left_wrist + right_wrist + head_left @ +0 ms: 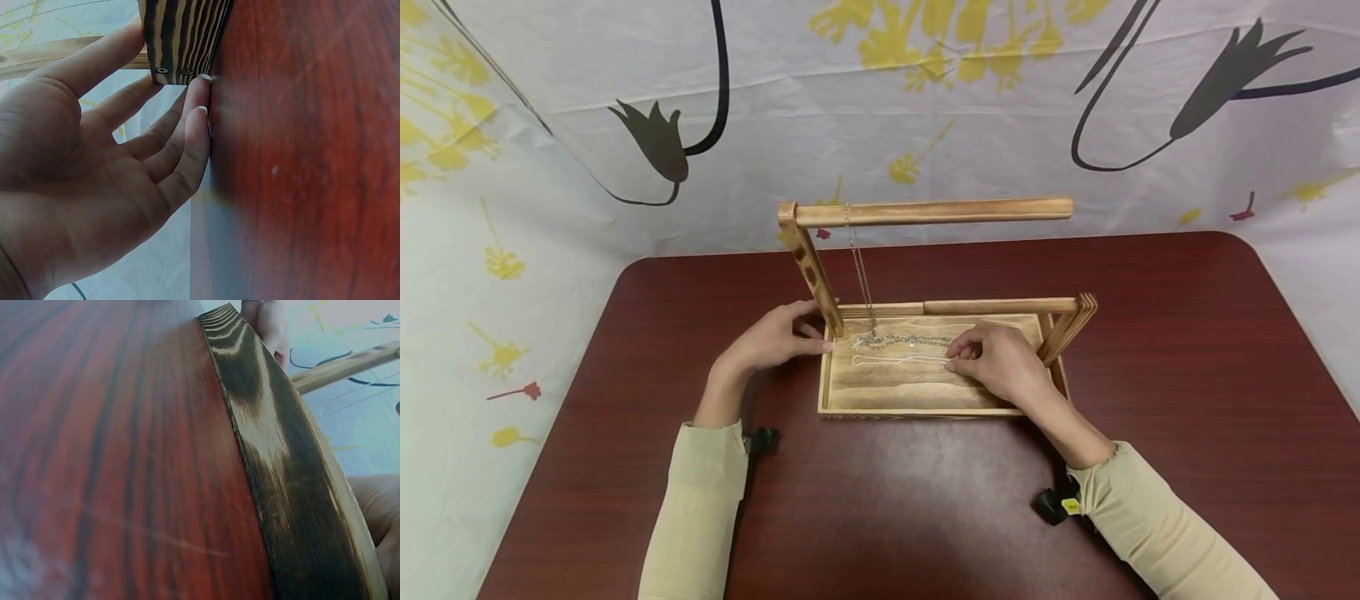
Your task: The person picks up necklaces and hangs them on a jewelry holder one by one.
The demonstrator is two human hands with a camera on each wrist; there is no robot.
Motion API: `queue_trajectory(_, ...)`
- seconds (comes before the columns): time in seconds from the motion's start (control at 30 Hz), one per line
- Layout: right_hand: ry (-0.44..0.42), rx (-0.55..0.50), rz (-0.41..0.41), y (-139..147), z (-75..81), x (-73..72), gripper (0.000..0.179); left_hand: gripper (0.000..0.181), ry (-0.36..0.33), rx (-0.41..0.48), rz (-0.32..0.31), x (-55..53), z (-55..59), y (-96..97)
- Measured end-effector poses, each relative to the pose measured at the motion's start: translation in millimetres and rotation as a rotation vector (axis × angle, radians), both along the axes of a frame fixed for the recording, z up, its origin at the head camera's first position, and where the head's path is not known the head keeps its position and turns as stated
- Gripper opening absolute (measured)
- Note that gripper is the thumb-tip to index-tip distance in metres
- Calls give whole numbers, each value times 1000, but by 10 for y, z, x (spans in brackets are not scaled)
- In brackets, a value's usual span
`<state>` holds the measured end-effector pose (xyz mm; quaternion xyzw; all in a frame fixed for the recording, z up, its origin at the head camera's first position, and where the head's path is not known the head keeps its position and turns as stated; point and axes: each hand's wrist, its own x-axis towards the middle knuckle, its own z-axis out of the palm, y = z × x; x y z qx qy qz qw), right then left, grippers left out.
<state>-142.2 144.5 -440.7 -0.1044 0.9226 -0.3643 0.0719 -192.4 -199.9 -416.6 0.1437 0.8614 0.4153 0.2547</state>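
Note:
A wooden jewelry stand (917,402) has a shallow tray base and a raised bar (936,212) on a left post. From that bar hangs a necklace (862,279), its lower end reaching the tray. On the tray floor lie a chunkier chain necklace (917,340) and, nearer the front, a thin pale necklace (895,360). My right hand (1000,358) pinches the right end of the thin necklace between thumb and fingertips. At the tray's left end, my left hand (775,337) touches the wood with extended thumb and index finger; its other fingertips rest by the tabletop.
A lower wooden rail (992,306) runs along the tray's back to a short right post (1067,329). The stand sits on a dark red table (910,500). Patterned cloth (880,125) hangs behind the table and at its sides.

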Motion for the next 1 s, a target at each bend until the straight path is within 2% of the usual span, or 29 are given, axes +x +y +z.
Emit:
queue_trajectory(0.3,12,41,-12,-14,9,9,6,76,-9,15,0,1,-3,0)
queue_trajectory(0.6,40,79,32,-22,9,18,7,76,-10,11,-4,-16,-16,-2)
queue_trajectory(0.77,48,78,56,-25,12,21,7,76,-14,9,-1,-12,0,0)
queue_trajectory(1.0,35,51,49,-9,8,25,8,78,-17,9,2,-1,6,-2)
